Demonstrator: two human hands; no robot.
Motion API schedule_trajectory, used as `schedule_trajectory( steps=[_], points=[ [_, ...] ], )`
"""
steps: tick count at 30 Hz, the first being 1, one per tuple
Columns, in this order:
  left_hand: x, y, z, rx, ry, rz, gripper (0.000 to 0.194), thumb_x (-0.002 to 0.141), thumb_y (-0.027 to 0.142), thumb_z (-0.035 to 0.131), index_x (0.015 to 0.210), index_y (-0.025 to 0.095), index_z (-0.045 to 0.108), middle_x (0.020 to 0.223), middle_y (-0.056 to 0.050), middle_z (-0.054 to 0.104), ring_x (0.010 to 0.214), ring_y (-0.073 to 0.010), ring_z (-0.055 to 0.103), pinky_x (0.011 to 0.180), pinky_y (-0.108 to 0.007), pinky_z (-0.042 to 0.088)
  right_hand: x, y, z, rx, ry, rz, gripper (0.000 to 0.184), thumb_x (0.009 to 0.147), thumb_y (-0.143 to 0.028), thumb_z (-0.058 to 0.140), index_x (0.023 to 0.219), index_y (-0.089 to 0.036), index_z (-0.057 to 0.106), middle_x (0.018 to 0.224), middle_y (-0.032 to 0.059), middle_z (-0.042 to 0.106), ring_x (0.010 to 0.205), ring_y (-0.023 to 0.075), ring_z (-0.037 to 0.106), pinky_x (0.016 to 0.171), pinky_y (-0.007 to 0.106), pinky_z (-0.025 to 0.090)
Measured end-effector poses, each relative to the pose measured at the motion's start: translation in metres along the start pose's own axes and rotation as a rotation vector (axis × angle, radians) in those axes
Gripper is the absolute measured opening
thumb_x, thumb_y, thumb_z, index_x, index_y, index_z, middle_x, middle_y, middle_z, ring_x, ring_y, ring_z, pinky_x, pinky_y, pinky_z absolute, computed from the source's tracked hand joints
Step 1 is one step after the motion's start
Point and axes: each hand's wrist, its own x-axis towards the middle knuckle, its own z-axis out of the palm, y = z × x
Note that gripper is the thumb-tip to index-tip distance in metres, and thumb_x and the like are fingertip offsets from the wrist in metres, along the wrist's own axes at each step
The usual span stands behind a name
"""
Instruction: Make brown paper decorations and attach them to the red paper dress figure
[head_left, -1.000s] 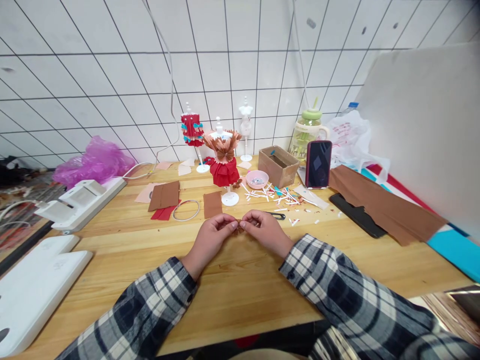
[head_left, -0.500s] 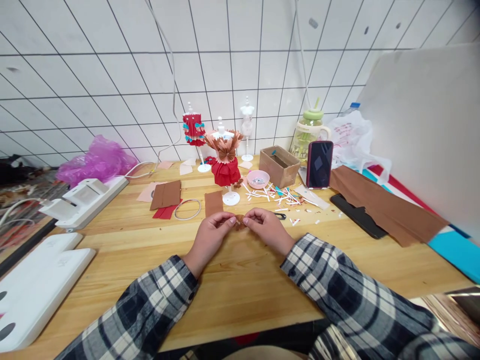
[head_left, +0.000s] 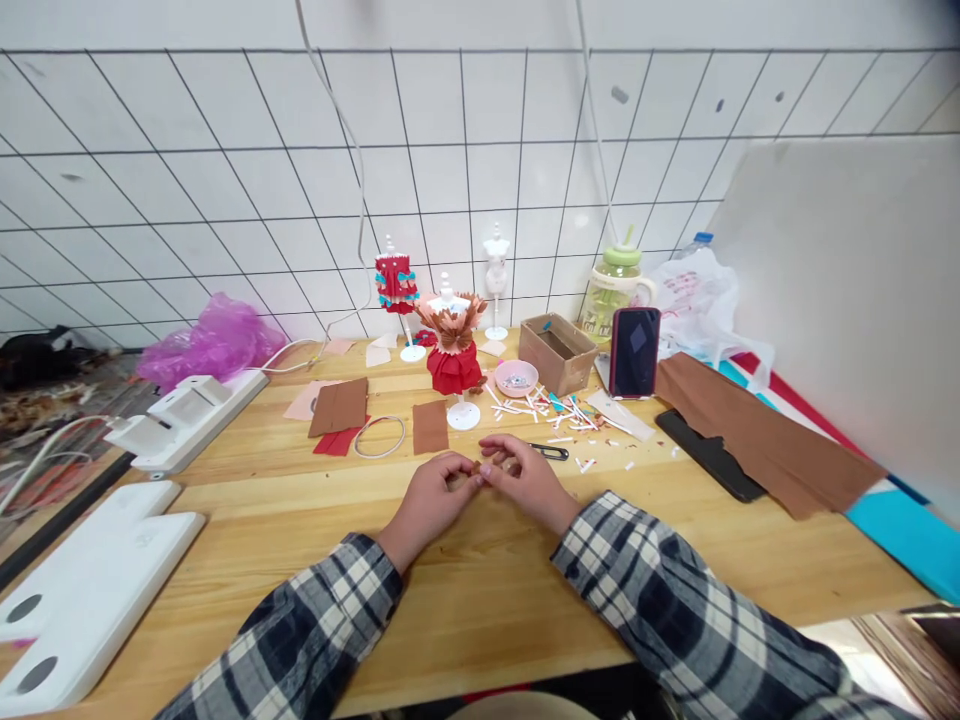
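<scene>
Between my fingertips is a small folded piece of brown crepe paper, mostly hidden. My left hand pinches it from the left, and my right hand pinches it from the right with its fingers curled. Just beyond them lies a flat brown paper rectangle. Behind that stands a small white dress form in a red skirt with a pink and brown ruffled top. Black-handled snips lie beside my right hand.
Paper scraps surround a pink dish and a cardboard box. A phone stands upright at the right, near brown paper. A wire ring and a power strip lie left.
My hands have drawn closer together, and the brown paper between them shows less than before. The camera view has tilted up slightly.
</scene>
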Motion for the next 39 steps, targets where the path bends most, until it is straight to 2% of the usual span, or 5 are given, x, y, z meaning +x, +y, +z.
schedule_trajectory(
  steps=[5,15,21,27,39],
  points=[
    [0.002,-0.003,-0.001,0.166,-0.009,0.105,0.019,0.079,0.038,0.061,0.073,0.021,0.066,0.076,-0.004,0.067,0.076,-0.0192,0.059,0.070,-0.028,0.043,0.004,0.004,0.001,-0.093,0.019,0.026,0.006,0.074,-0.026,0.063,0.076,-0.019,0.063,0.078,0.0023,0.065,0.074,0.0163,0.057,0.066,0.029,0.044],
    [0.003,-0.005,-0.001,0.082,-0.041,0.088,0.015,0.080,0.034,0.063,0.074,0.021,0.064,0.079,-0.003,0.067,0.079,-0.0194,0.059,0.075,-0.030,0.044,0.004,0.005,0.006,0.116,0.018,0.185,0.019,0.078,-0.038,0.059,0.074,-0.021,0.051,0.065,-0.0015,0.057,0.057,0.0133,0.052,0.053,0.026,0.042],
    [0.005,-0.017,-0.001,0.016,0.038,0.023,0.021,0.082,0.039,0.060,0.075,0.019,0.062,0.079,-0.003,0.065,0.079,-0.0189,0.060,0.075,-0.030,0.046,0.006,0.004,0.002,0.322,-0.098,0.247,0.037,0.071,-0.044,0.069,0.098,-0.020,0.057,0.081,0.0034,0.067,0.073,0.0173,0.062,0.056,0.026,0.045],
    [0.005,-0.019,-0.002,0.022,0.067,0.023,0.017,0.081,0.035,0.061,0.081,0.019,0.064,0.084,-0.004,0.066,0.081,-0.0189,0.061,0.077,-0.030,0.047,0.015,0.007,-0.006,0.495,-0.164,0.396,0.036,0.060,-0.044,0.078,0.079,-0.017,0.062,0.076,0.0007,0.065,0.065,0.0123,0.057,0.057,0.024,0.042],
    [0.005,-0.011,-0.005,-0.015,0.096,0.043,0.024,0.084,0.034,0.057,0.071,0.017,0.067,0.074,-0.006,0.065,0.075,-0.0188,0.060,0.071,-0.029,0.046,0.017,0.015,0.005,0.372,-0.149,0.275,0.034,0.062,-0.044,0.077,0.078,-0.018,0.062,0.075,0.0027,0.067,0.069,0.0169,0.061,0.062,0.028,0.044]
  ],
)
